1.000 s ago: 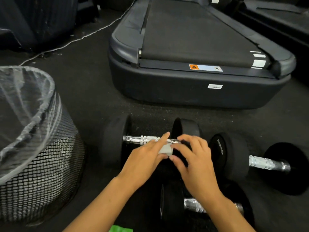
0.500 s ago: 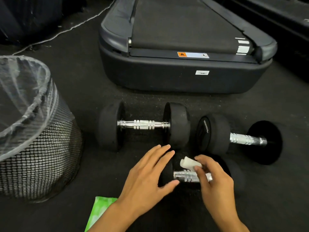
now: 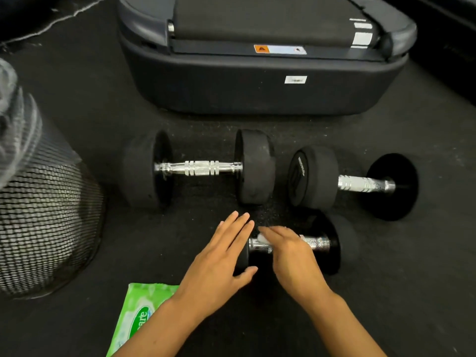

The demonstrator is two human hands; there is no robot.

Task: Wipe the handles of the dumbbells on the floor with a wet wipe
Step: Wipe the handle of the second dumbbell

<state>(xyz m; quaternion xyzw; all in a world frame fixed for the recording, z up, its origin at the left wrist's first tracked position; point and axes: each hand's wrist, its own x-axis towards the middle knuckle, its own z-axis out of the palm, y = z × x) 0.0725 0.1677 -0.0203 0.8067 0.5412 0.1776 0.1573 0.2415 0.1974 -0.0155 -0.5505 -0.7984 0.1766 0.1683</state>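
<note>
Three black dumbbells with chrome handles lie on the dark floor. The far left dumbbell (image 3: 198, 169) and the far right dumbbell (image 3: 364, 183) are untouched. On the near dumbbell (image 3: 315, 244), my left hand (image 3: 221, 258) rests flat with straight fingers on its left weight. My right hand (image 3: 291, 256) lies over its handle and holds a white wet wipe (image 3: 262, 238) against the chrome. Only a small edge of the wipe shows under the fingers.
A green pack of wipes (image 3: 139, 318) lies on the floor by my left forearm. A black mesh bin (image 3: 51, 215) with a plastic liner stands at the left. A treadmill's end (image 3: 257, 94) sits behind the dumbbells. A white cable (image 3: 51, 24) runs at top left.
Both hands left the far left dumbbell and came to the near one. My right hand lowered the wipe onto its handle, and my left hand settled on its left weight.
</note>
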